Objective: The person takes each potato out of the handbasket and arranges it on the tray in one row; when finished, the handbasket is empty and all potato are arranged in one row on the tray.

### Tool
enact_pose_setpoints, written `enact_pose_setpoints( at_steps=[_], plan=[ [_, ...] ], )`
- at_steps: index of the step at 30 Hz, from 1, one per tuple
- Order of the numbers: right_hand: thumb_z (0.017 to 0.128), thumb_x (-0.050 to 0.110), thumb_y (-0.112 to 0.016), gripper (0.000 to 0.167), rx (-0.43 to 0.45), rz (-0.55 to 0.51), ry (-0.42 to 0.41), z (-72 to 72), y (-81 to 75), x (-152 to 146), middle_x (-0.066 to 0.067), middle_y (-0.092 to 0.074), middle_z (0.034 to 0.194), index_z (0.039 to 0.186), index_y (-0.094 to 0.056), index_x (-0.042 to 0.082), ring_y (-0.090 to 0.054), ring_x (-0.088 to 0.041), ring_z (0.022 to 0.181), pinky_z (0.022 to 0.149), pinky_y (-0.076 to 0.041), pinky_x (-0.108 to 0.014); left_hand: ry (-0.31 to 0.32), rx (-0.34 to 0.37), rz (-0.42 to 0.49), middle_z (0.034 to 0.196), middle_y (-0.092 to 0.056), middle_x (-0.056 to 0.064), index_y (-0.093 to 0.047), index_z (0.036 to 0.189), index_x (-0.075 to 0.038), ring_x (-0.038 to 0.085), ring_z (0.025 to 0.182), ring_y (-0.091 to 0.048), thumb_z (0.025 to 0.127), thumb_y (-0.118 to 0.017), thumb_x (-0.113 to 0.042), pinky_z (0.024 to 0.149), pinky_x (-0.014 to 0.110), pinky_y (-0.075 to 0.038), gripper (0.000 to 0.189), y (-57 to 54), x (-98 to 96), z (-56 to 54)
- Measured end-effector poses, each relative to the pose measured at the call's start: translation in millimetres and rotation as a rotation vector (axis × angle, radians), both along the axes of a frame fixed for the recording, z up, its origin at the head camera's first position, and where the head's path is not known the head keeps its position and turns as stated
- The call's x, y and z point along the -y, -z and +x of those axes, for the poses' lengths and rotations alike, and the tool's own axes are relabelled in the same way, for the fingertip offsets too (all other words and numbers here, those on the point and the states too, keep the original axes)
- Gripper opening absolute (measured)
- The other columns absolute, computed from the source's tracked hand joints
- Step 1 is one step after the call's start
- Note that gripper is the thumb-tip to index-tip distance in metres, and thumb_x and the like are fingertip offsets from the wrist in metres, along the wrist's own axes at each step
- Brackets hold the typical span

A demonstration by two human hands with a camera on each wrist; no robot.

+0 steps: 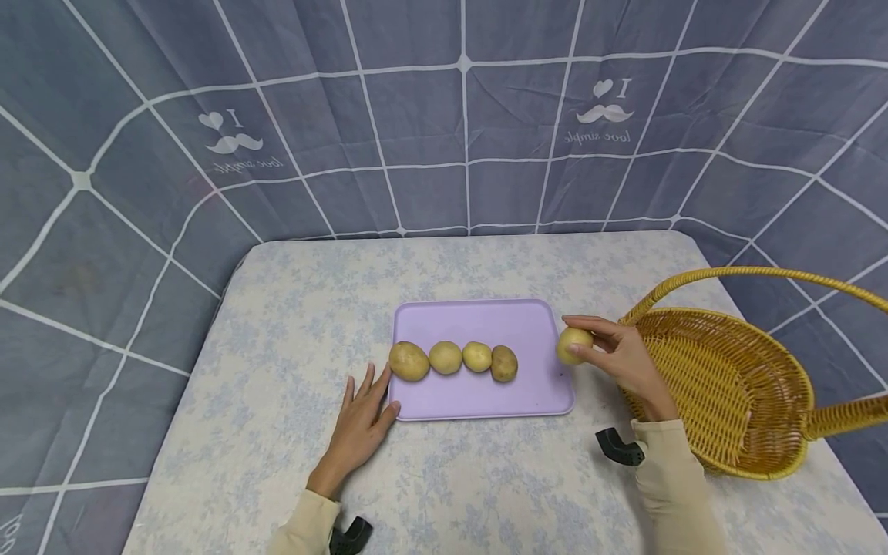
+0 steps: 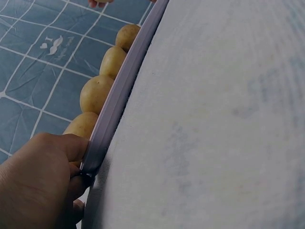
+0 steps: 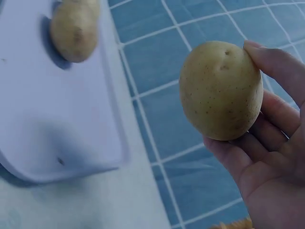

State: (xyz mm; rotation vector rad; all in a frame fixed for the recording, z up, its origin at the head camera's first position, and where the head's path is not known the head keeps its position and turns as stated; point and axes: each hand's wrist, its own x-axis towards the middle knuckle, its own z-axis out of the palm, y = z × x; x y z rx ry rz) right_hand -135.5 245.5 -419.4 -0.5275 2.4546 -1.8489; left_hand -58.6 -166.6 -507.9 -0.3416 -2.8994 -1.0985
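Note:
A lavender tray lies on the table with several potatoes in a row across it. The largest potato is at the tray's left edge, and a browner one ends the row on the right. My left hand rests at the tray's front left corner, fingers spread, thumb and a fingertip touching the rim. Over the tray's right edge, my right hand holds another potato between thumb and fingers, lifted above the table in the right wrist view.
A yellow wicker basket with a tall arched handle stands right of the tray, close beside my right forearm. Patterned cloth covers the table. Blue-grey checked fabric hangs behind and at the sides.

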Motion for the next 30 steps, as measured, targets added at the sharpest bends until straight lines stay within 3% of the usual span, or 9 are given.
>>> enact_pose_setpoints(
  at_steps=[7,15,24,30],
  plan=[
    [0.087,0.001,-0.069,0.038,0.049,0.021,-0.065,-9.4,18.5,14,-0.026,-0.057,0.128,0.123,-0.061,-0.009,-0.056,0.002,0.113,0.096,-0.045,-0.014,-0.007,-0.019,0.010,0.150,-0.037,0.009,-0.027,0.152,-0.009,0.031,0.146,-0.017,0.098,-0.053,-0.028,0.118,0.052,0.004,0.062,-0.3,-1.0,0.5],
    [0.086,0.005,-0.071,0.041,0.132,0.077,-0.100,-18.1,42.0,19,-0.024,-0.057,0.130,0.124,-0.061,-0.007,-0.054,0.003,0.111,0.095,-0.045,-0.013,-0.008,0.010,0.001,0.151,-0.034,0.005,-0.025,0.153,-0.012,0.027,0.147,-0.015,0.099,-0.052,-0.030,0.118,0.050,0.006,0.063,0.2,-0.1,0.5],
    [0.084,0.008,-0.073,0.042,0.169,0.175,-0.107,-22.0,54.0,23,-0.021,-0.059,0.129,0.123,-0.062,-0.003,-0.059,-0.027,0.112,0.090,-0.048,-0.016,-0.008,-0.011,-0.005,0.151,-0.035,0.007,-0.025,0.153,-0.011,0.029,0.146,-0.016,0.099,-0.051,-0.030,0.118,0.050,0.005,0.062,1.8,-0.3,0.5],
    [0.085,0.004,-0.070,0.041,0.169,0.262,-0.105,-23.9,54.0,29,-0.023,-0.059,0.127,0.124,-0.060,-0.008,-0.058,-0.036,0.113,0.091,-0.049,-0.023,-0.005,-0.042,0.011,0.150,-0.037,0.009,-0.028,0.152,-0.009,0.033,0.145,-0.018,0.098,-0.054,-0.028,0.117,0.053,0.003,0.063,3.3,-0.3,-0.1]
  ],
)
